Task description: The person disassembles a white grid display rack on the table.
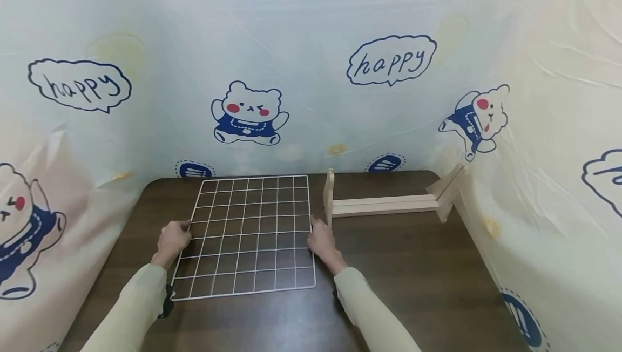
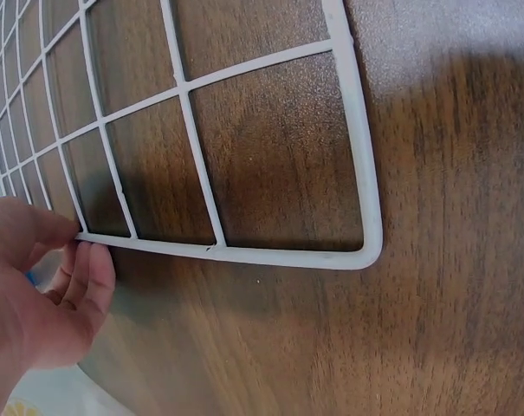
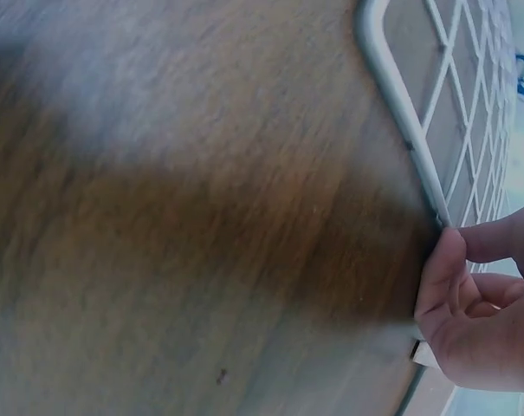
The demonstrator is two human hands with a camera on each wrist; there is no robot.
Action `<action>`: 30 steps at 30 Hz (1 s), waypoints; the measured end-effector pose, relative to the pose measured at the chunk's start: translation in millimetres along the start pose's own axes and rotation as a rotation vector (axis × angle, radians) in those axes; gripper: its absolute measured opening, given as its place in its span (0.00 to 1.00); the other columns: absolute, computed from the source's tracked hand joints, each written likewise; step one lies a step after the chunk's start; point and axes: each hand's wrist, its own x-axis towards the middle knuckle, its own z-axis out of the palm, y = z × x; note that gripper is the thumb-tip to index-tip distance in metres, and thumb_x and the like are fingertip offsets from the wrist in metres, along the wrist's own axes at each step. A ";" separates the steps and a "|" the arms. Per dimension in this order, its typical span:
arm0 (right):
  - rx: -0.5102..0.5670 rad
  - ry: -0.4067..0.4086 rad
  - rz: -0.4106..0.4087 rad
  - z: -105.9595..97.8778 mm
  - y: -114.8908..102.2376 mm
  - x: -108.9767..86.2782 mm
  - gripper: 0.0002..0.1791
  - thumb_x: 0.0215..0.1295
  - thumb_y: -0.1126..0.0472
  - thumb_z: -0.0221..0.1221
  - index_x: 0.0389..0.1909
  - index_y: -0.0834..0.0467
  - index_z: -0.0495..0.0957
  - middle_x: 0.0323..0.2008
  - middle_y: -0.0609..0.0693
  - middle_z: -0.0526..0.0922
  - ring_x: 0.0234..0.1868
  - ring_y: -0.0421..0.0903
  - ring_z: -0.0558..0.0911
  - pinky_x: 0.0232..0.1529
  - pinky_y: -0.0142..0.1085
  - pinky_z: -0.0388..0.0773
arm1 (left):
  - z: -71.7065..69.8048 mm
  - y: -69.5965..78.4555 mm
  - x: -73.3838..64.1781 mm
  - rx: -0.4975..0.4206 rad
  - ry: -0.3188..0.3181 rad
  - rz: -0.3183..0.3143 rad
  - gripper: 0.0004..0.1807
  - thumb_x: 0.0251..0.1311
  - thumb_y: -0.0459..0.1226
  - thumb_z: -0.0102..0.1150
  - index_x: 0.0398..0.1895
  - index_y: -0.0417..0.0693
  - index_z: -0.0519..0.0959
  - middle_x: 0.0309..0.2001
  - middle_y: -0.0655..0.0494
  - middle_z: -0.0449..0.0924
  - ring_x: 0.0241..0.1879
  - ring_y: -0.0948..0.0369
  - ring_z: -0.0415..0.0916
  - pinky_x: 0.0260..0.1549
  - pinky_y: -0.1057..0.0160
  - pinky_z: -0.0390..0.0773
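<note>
A white wire grid panel lies nearly flat over the dark wooden table, left of its middle. My left hand pinches the panel's left edge between thumb and fingers. On the opposite side my right hand pinches the right edge. In the left wrist view the left hand grips the outer wire some way from a rounded corner. The right wrist view has the right hand with thumb and finger on the rim wire. Whether the panel touches the table all along cannot be told.
To the right of the panel stands a pale wooden frame with two upright end pieces joined by a long bar. The brown table has a printed cloth hanging behind it and at its sides.
</note>
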 end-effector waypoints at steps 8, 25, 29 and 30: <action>0.018 0.015 -0.011 0.3 5.5 -1.2 0.31 0.58 0.72 0.59 0.65 0.64 0.69 0.44 0.60 0.80 0.39 0.60 0.81 0.36 0.49 0.80 | 0.9 2.1 -3.5 0.005 0.001 0.011 0.24 0.58 0.30 0.47 0.60 0.34 0.73 0.58 0.28 0.68 0.38 0.36 0.75 0.26 0.44 0.73; 0.139 0.043 -0.112 -0.6 6.8 -9.1 0.29 0.57 0.73 0.59 0.63 0.68 0.70 0.40 0.65 0.76 0.34 0.57 0.79 0.38 0.49 0.80 | 15.1 16.1 -25.6 -0.028 0.151 0.023 0.25 0.61 0.34 0.47 0.60 0.29 0.69 0.50 0.18 0.65 0.50 0.27 0.62 0.37 0.34 0.71; 0.192 0.086 -0.212 -4.5 11.7 -13.9 0.26 0.56 0.76 0.58 0.58 0.68 0.74 0.27 0.54 0.72 0.26 0.45 0.70 0.28 0.38 0.74 | 18.2 25.9 -39.6 -0.052 0.168 0.027 0.26 0.63 0.35 0.50 0.63 0.30 0.65 0.53 0.18 0.61 0.52 0.26 0.59 0.41 0.32 0.68; 0.200 0.096 -0.238 -6.3 13.2 -15.8 0.24 0.56 0.76 0.57 0.57 0.68 0.76 0.26 0.52 0.71 0.25 0.43 0.69 0.27 0.36 0.73 | 19.0 29.5 -43.8 -0.069 0.181 0.030 0.26 0.63 0.35 0.50 0.63 0.30 0.65 0.53 0.19 0.62 0.53 0.26 0.59 0.42 0.31 0.67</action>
